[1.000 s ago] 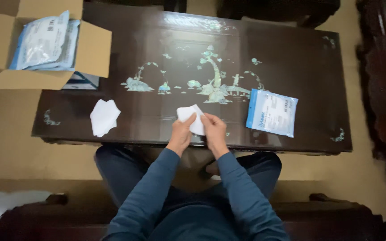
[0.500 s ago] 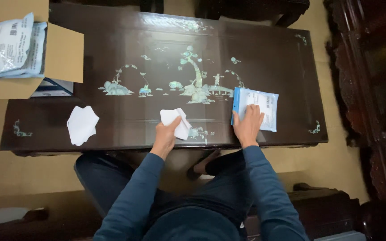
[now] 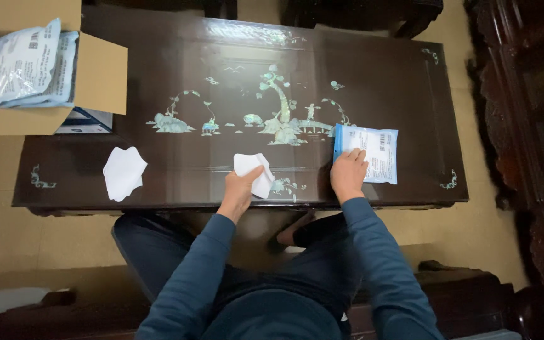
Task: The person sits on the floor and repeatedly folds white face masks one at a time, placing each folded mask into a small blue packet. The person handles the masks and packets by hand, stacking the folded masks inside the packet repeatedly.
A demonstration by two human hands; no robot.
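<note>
My left hand (image 3: pixel 242 187) holds a folded white mask (image 3: pixel 254 171) flat against the dark inlaid table (image 3: pixel 221 82), near its front edge. My right hand (image 3: pixel 348 174) rests on the lower left corner of a blue and white plastic packet (image 3: pixel 373 151) lying on the table to the right. Its fingers lie on the packet; I cannot tell whether they grip it. A second white mask (image 3: pixel 123 172) lies alone on the table to the left, well apart from both hands.
An open cardboard box (image 3: pixel 99 74) at the table's left end holds several blue and white packets (image 3: pixel 23 63). A small dark box (image 3: pixel 86 121) sits beside it. Dark carved wooden furniture (image 3: pixel 524 126) stands to the right. My legs are under the table's front edge.
Both hands were together on the folded mask a second ago. My right hand has moved right onto the packet, while my left hand stays on the mask.
</note>
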